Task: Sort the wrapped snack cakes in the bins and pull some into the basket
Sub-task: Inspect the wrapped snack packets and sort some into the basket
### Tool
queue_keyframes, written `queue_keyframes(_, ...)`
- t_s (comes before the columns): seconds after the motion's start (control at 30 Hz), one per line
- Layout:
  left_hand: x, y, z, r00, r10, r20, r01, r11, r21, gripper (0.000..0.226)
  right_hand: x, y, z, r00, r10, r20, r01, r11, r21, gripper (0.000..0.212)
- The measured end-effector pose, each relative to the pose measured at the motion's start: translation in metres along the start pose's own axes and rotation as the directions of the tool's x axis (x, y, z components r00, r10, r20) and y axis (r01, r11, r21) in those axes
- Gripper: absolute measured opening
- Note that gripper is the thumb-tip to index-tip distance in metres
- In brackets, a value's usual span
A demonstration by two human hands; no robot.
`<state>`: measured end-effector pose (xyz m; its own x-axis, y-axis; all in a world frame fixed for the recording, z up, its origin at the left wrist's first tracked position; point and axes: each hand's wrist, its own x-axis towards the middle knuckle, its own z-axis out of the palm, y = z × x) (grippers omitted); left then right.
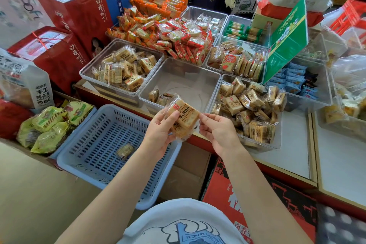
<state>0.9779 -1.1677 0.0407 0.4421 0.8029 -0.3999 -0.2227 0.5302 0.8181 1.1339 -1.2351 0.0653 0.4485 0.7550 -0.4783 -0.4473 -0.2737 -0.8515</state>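
A wrapped snack cake [183,117] is held up between both hands above the near edge of the counter. It is gripped from below by the left hand [160,130], thumb curled over the wrapper; its right edge is pinched by the fingertips of the right hand [217,132]. A second packet seems to be tucked beneath it, though this cannot be told for sure.

At seven o'clock from the hands a blue slotted basket [83,162] is seen, with one wrapped cake [124,151] lying in it. At twelve o'clock a clear bin [180,81] holds only a few cakes in its near left corner. At two o'clock a fuller bin [249,109] is heaped with like cakes, and at ten o'clock another bin [120,67] is filled likewise. Farther back, orange and red packets [168,31] are piled. A green sign [287,41] is propped at one o'clock, and red gift boxes [75,16] are stacked at ten o'clock.
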Motion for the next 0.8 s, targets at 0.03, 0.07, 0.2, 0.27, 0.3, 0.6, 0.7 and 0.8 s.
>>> queue_keyframes(0.03,0.0,0.0,-0.001,1.0,0.01,0.008,-0.01,1.0,0.004,0.055,-0.001,0.0,0.001,1.0,0.003,-0.019,-0.003,1.0,0.007,0.005)
queue_keyframes(0.07,0.0,0.001,-0.002,1.0,0.014,0.017,-0.015,1.0,0.012,0.055,-0.001,0.0,0.001,0.999,-0.016,-0.042,0.016,1.0,-0.001,0.003)
queue_keyframes(0.2,0.001,0.002,-0.008,0.999,-0.042,-0.004,0.042,0.992,0.12,0.066,-0.001,-0.006,0.001,0.985,-0.17,-0.031,0.168,0.984,-0.056,0.012)
queue_keyframes(0.27,0.003,0.005,-0.011,0.994,-0.082,-0.078,0.093,0.984,0.149,0.07,-0.001,-0.01,-0.003,0.973,-0.221,0.065,0.227,0.968,-0.107,0.017)
queue_keyframes(0.3,0.004,0.007,-0.013,0.99,-0.09,-0.112,0.108,0.98,0.166,0.064,-0.002,-0.013,-0.005,0.966,-0.231,0.12,0.247,0.958,-0.148,0.018)
queue_keyframes(0.6,-0.003,0.022,-0.01,0.975,-0.179,0.135,0.082,0.846,0.526,0.053,-0.005,-0.025,-0.01,0.888,-0.168,0.427,0.427,0.646,-0.632,0.018)
queue_keyframes(0.7,-0.006,0.016,-0.001,0.946,-0.209,0.248,0.013,0.788,0.615,0.053,-0.007,-0.02,-0.001,0.863,-0.282,0.42,0.499,0.615,-0.611,0.023)
queue_keyframes(0.8,-0.009,0.011,0.006,0.936,-0.183,0.3,-0.018,0.828,0.561,0.052,-0.009,-0.015,0.005,0.852,-0.367,0.372,0.522,0.624,-0.581,0.024)
